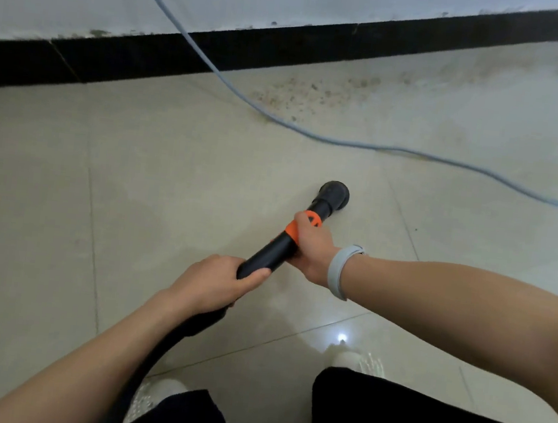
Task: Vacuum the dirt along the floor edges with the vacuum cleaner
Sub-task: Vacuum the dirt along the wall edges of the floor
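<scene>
A black vacuum wand (268, 255) with an orange collar (294, 230) points forward over the beige tiled floor. Its round black nozzle (334, 193) hangs at or just above the tiles, short of the dirt. My right hand (312, 245) grips the wand at the orange collar. My left hand (219, 279) grips the wand's rear end, where the black hose (167, 347) curves back under my forearm. A patch of brown dirt (303, 93) lies along the floor edge near the black skirting (149, 56), beyond the nozzle.
A light blue cable (363, 146) hangs down the white wall, crosses the dirt patch and trails right over the floor. More faint dirt (457, 71) runs along the edge to the right. My feet in white shoes (358, 361) stand at the bottom.
</scene>
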### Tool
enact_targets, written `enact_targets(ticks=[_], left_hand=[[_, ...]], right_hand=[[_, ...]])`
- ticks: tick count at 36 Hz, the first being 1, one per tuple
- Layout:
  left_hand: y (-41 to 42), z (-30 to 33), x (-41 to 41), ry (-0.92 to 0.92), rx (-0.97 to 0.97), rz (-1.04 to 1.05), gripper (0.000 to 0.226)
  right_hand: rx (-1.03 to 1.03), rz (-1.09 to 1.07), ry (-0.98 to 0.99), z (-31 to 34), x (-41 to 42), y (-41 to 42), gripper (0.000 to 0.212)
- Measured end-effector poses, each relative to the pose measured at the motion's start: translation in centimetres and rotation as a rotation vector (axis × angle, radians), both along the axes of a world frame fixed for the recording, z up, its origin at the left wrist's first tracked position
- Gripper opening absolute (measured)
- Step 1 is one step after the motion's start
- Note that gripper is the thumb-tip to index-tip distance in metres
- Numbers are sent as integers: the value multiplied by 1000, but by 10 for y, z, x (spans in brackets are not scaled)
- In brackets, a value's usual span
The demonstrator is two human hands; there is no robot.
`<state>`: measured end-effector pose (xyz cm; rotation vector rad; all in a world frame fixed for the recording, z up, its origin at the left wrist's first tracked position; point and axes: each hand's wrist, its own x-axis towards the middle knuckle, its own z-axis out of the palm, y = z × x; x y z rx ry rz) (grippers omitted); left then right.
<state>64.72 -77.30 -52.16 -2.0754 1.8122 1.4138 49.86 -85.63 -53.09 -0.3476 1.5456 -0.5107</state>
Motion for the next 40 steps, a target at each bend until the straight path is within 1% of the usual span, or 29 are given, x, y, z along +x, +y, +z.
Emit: enact_targets(ticks=[6, 9, 12, 15, 17, 19, 23, 29, 35, 37, 40], left_hand=[[-31, 3, -38, 20, 17, -236, 53], [-43, 4, -59, 25, 5, -323, 56], [-52, 4, -79, 8, -12, -413, 55], [-62, 3, -96, -5, -42, -464, 52], [-69, 1, -104, -5, -59, -459, 53], [-76, -1, -108, -33, -100, -423, 55], [-83, 0, -91, -115, -175, -318, 54], [-71, 3, -42, -169, -169, -188, 52], [-57, 7, -25, -186, -231, -70, 54], [-48, 7, -19, -172, -210, -69, 53], [-22, -1, -3, -164, -92, -130, 49]], right_hand=[[36, -126, 77, 8, -55, 2, 15], [67, -207, 90, 8, -79, 3, 15], [74, -306, 125, 5, -99, 4, 13], [88, -432, 115, -1, -113, -1, 19], [70, -455, 137, -4, -120, -10, 21], [36, -458, 150, -5, -120, -20, 19], [-40, -432, 107, 1, -96, -38, 17], [-9, -324, 27, 1, -47, -41, 17], [-34, -234, 16, 11, -19, -47, 17], [-19, -216, 21, 7, -14, -36, 17], [72, -209, 23, -2, -7, 0, 23]])
